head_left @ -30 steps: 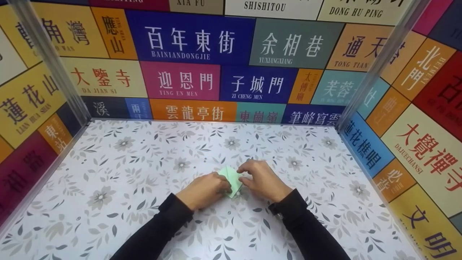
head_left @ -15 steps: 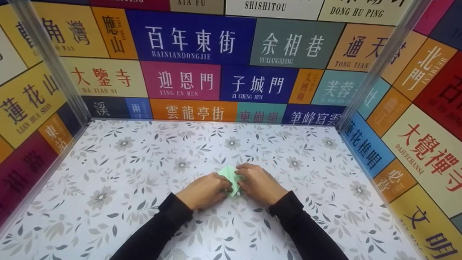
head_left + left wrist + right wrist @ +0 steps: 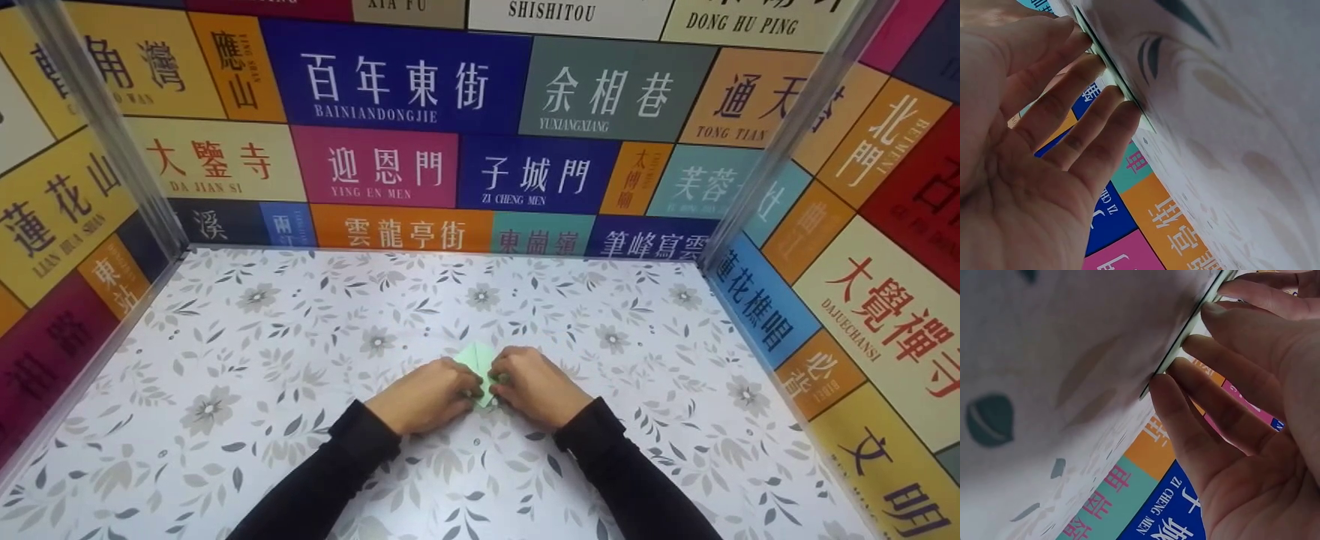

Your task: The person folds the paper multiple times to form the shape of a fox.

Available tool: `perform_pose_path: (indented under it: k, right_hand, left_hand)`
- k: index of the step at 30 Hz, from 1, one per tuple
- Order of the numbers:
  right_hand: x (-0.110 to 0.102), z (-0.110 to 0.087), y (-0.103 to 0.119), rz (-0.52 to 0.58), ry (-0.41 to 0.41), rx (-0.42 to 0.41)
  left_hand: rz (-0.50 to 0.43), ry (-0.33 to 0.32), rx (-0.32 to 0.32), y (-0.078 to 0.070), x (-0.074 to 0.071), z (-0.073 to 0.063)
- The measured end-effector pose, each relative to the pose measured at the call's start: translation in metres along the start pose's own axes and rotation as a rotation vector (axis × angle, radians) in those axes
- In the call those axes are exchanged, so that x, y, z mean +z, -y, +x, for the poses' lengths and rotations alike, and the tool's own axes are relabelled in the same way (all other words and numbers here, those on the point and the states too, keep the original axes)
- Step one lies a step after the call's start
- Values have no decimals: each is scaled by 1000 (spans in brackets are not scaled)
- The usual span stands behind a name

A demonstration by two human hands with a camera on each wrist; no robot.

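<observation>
A small piece of folded light-green paper [image 3: 475,355] lies on the patterned tabletop, a crease line running down it. My left hand [image 3: 430,393] presses its fingertips on the paper's left part. From the other side, my right hand [image 3: 541,387] touches the right part with its fingertips and thumb. In the left wrist view, the paper [image 3: 1114,76] shows edge-on as a thin strip beneath my extended fingers [image 3: 1086,135]. The right wrist view likewise shows the thin paper [image 3: 1172,354] flat against the table, with the fingertips on it. My hands cover both sides of the paper.
The white tabletop [image 3: 300,330] carries a grey flower and leaf print. A back wall [image 3: 397,75] and two side walls with colourful signs in Chinese characters enclose it. Clear strips [image 3: 787,135] run along the wall corners.
My right hand has come in from beside the paper onto its right part, then slid slightly toward me along it. My left hand has stayed in place.
</observation>
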State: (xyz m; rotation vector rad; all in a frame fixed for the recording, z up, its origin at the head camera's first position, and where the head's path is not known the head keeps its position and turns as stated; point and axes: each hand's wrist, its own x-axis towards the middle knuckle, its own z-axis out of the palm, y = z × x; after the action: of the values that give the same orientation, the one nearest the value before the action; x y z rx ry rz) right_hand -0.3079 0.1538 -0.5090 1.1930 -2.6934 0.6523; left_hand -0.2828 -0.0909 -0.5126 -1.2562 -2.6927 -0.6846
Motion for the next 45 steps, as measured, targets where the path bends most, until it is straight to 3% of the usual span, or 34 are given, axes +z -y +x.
perform_pose_path:
  k: [4, 10, 19, 25, 38, 45]
  right_hand:
    - [1, -1, 1, 14, -3, 23]
    - [2, -1, 2, 22, -2, 61]
    - [2, -3, 2, 10, -39, 92]
    - [4, -2, 3, 19, -39, 105]
    - [4, 1, 5, 35, -25, 140]
    - [4, 1, 8, 51, -29, 117]
  left_hand:
    - [-5, -56, -36, -2, 3, -1]
    - [0, -141, -160, -9, 7, 3]
    - [2, -140, -309, -13, 6, 18]
    - [-34, -133, -377, -3, 0, 22]
    - [-151, -221, -603, 31, -20, 5]
    - [-182, -225, -614, 39, -22, -1]
